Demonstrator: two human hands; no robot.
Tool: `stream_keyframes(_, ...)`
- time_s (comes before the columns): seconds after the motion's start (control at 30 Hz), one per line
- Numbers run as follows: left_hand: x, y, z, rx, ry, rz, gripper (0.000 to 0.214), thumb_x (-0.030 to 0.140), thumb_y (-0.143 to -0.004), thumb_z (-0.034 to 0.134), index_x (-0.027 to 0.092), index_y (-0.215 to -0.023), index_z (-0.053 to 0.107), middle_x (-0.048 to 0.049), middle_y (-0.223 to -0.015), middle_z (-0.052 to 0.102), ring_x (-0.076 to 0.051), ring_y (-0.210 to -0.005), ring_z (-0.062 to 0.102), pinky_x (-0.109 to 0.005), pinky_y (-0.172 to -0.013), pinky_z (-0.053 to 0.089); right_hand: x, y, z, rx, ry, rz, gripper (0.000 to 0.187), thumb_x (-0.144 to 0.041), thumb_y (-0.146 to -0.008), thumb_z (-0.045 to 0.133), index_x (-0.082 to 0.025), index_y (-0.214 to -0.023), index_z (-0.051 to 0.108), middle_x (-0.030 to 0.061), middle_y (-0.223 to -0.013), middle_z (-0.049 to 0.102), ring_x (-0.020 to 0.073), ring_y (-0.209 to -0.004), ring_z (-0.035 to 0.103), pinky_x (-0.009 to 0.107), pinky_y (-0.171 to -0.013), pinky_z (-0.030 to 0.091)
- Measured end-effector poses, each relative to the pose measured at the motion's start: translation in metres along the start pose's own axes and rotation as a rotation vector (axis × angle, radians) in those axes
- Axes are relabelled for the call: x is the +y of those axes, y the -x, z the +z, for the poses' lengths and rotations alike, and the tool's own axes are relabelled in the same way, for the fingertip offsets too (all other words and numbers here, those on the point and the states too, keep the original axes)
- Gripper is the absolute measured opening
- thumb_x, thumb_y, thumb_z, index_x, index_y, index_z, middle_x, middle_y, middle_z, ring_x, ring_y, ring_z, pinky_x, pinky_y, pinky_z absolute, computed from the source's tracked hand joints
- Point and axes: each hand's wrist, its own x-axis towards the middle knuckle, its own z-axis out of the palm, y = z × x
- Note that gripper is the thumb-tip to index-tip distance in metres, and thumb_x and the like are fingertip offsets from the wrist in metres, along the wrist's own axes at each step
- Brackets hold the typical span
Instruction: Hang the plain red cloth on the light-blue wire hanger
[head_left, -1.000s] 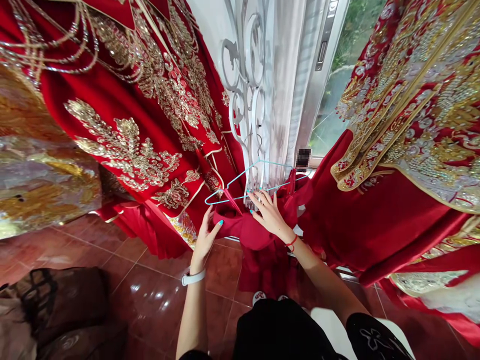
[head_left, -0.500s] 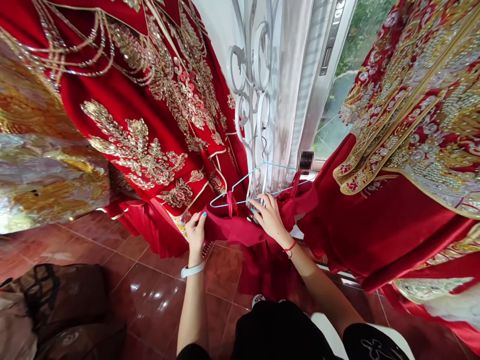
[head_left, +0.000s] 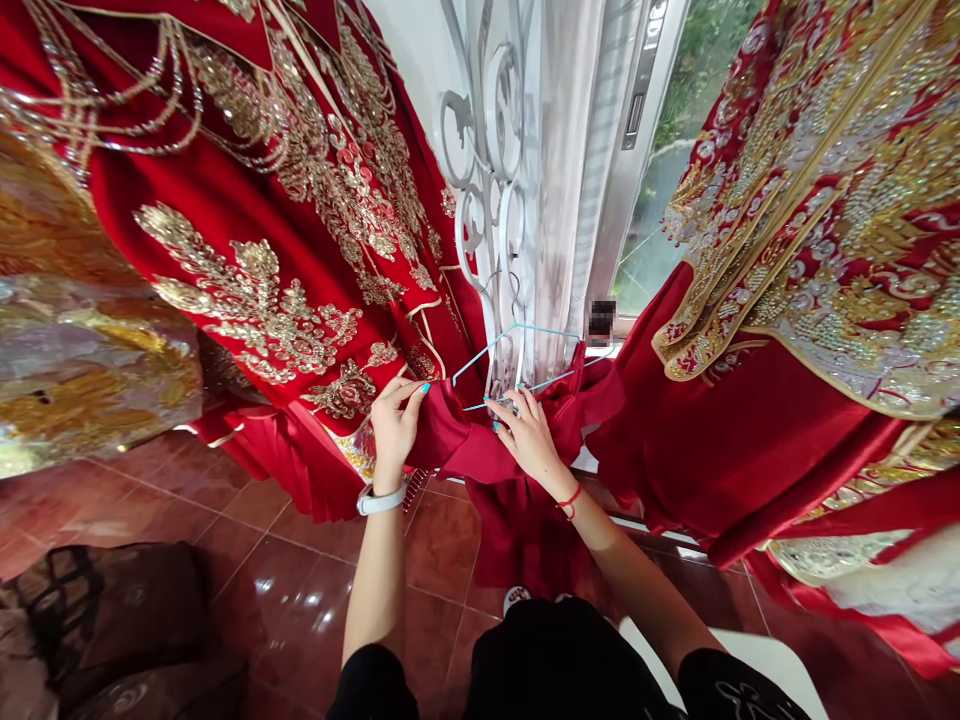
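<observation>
At mid-frame, our left hand (head_left: 394, 425) pinches the red cloth (head_left: 480, 455) and our right hand (head_left: 525, 440) grips it under the blue hanger (head_left: 517, 360). We judge it partly draped, not yet straightened.

Embroidered red-gold robe (head_left: 285, 230) hangs left of grip, another robe (head_left: 810, 250) right; white scrolled ironwork (head_left: 487, 170) above, brown bag (head_left: 127, 620) lower left.
</observation>
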Motion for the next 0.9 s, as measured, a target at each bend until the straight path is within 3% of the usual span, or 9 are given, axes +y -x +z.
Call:
stream_keyframes(0.2, 0.011, -0.001, 0.019, 0.057, -0.090, 0.054, 0.026, 0.034, -0.096, 0.058, 0.019, -0.089, 0.078, -0.0047, -0.084, 0.066, -0.019, -0.079, 0.060, -0.031, -0.076, 0.047, 0.001, -0.001, 0.001, 0.026, -0.034, -0.008, 0.048, -0.014, -0.098, 0.045, -0.029, -0.140, 0.063, 0.0105, -0.139, 0.054, 0.0311, -0.146, 0.036, 0.050, -0.115, 0.045)
stream_keyframes(0.33, 0.011, 0.006, 0.021, -0.009, -0.080, 0.069, 0.027, 0.036, -0.098, 0.057, 0.019, -0.095, 0.078, -0.0050, -0.088, 0.068, -0.019, -0.082, 0.063, -0.031, -0.079, 0.049, -0.001, -0.003, -0.005, -0.005, -0.021, 0.003, 0.047, -0.013, -0.098, 0.044, -0.028, -0.138, 0.065, 0.0108, -0.139, 0.054, 0.0314, -0.145, 0.037, 0.050, -0.114, 0.045)
stream_keyframes(0.43, 0.011, 0.010, 0.021, 0.015, -0.070, 0.064, 0.028, 0.036, -0.099, 0.056, 0.019, -0.094, 0.077, -0.0047, -0.088, 0.069, -0.018, -0.082, 0.063, -0.031, -0.079, 0.050, -0.010, -0.004, -0.012, -0.052, 0.040, 0.017, 0.046, -0.019, -0.100, 0.047, -0.030, -0.142, 0.062, 0.0132, -0.138, 0.054, 0.0365, -0.142, 0.039, 0.058, -0.111, 0.045)
stream_keyframes(0.57, 0.012, 0.011, 0.022, 0.055, -0.056, 0.076, 0.026, 0.034, -0.098, 0.057, 0.018, -0.093, 0.076, -0.0042, -0.088, 0.069, -0.018, -0.080, 0.063, -0.030, -0.076, 0.050, -0.028, -0.004, -0.018, -0.103, 0.107, -0.010, 0.054, -0.031, -0.101, 0.052, -0.044, -0.153, 0.046, 0.0155, -0.142, 0.050, 0.0462, -0.145, 0.033, 0.069, -0.105, 0.044)
stream_keyframes(0.67, 0.012, 0.011, 0.022, 0.061, -0.051, 0.083, 0.025, 0.033, -0.098, 0.058, 0.018, -0.092, 0.076, -0.0040, -0.087, 0.069, -0.017, -0.079, 0.062, -0.030, -0.074, 0.049, -0.034, -0.006, -0.021, -0.127, 0.122, -0.025, 0.055, -0.034, -0.100, 0.055, -0.046, -0.153, 0.045, 0.0165, -0.145, 0.048, 0.0498, -0.145, 0.033, 0.077, -0.104, 0.039)
stream_keyframes(0.9, 0.010, 0.011, 0.029, 0.149, 0.001, 0.067, 0.027, 0.036, -0.096, 0.058, 0.018, -0.083, 0.074, -0.0035, -0.082, 0.068, -0.017, -0.075, 0.061, -0.030, -0.073, 0.050, -0.037, -0.028, -0.017, -0.092, -0.050, -0.145, 0.057, -0.032, -0.102, 0.050, -0.028, -0.157, 0.041, 0.0146, -0.155, 0.046, 0.0344, -0.151, 0.032, 0.068, -0.121, 0.026)
